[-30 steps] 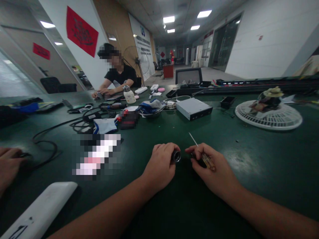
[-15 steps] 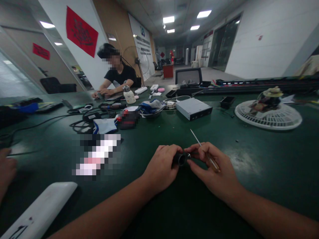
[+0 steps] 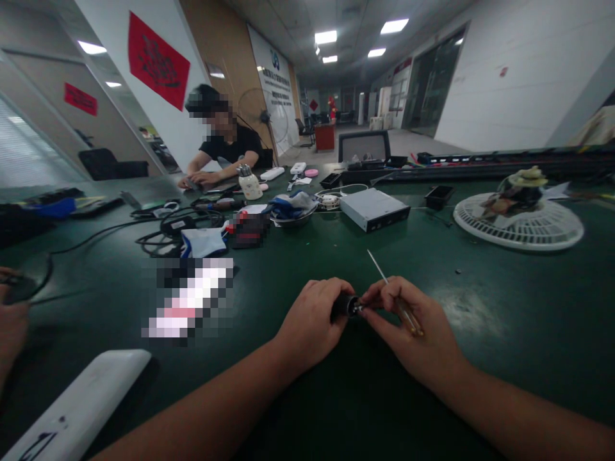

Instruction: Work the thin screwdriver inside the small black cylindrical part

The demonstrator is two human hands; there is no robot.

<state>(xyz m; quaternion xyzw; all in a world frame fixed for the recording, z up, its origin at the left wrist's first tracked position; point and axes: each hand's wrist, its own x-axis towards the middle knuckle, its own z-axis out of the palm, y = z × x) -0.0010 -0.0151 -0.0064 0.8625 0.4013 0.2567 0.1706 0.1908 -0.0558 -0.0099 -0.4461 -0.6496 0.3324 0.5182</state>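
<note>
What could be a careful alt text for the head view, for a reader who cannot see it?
A person's left hand holds a dark tube at a green table while the right hand, also gripping a screwdriver, holds a small piece at the tube's open end. Beyond lie a grey box and a round white grille; a co-worker sits across, at left.

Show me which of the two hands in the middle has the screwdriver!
The right hand: the amber-handled screwdriver sits in its grip, pointing forward. The left hand holds a dark tube instead.
</note>
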